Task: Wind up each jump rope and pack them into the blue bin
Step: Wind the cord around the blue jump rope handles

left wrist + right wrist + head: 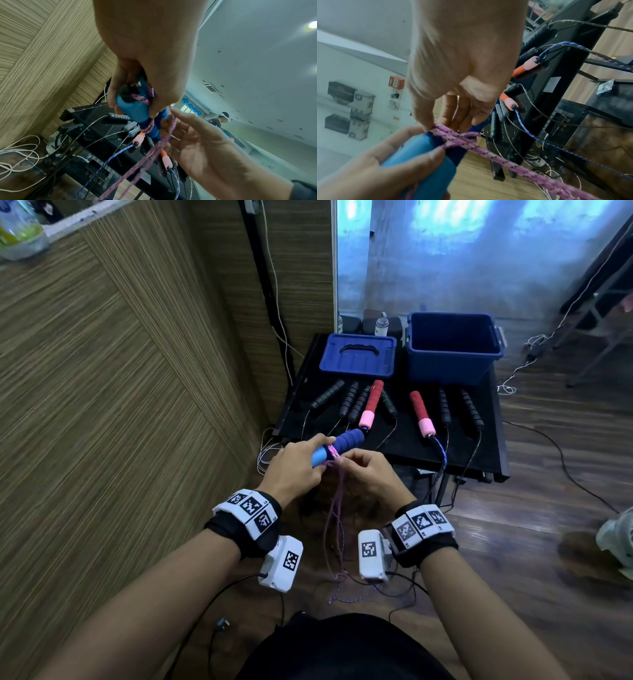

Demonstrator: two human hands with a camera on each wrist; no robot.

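We hold the blue handles (pixel 337 447) in our left hand (pixel 294 470), fingers curled round their light-blue end, just in front of the black table's near edge (pixel 404 462). Our right hand (pixel 368 474) pinches the pink rope (pixel 488 152) where it crosses the handles; the rest of it hangs between our wrists to the wooden floor (pixel 513 559). The blue bin (pixel 452 347) stands open at the table's far right corner, its lid (pixel 358 356) to its left. Red-and-pink handles (pixel 371 404) and black handles (pixel 349 400) lie in a row between bin and near edge, cords trailing over it.
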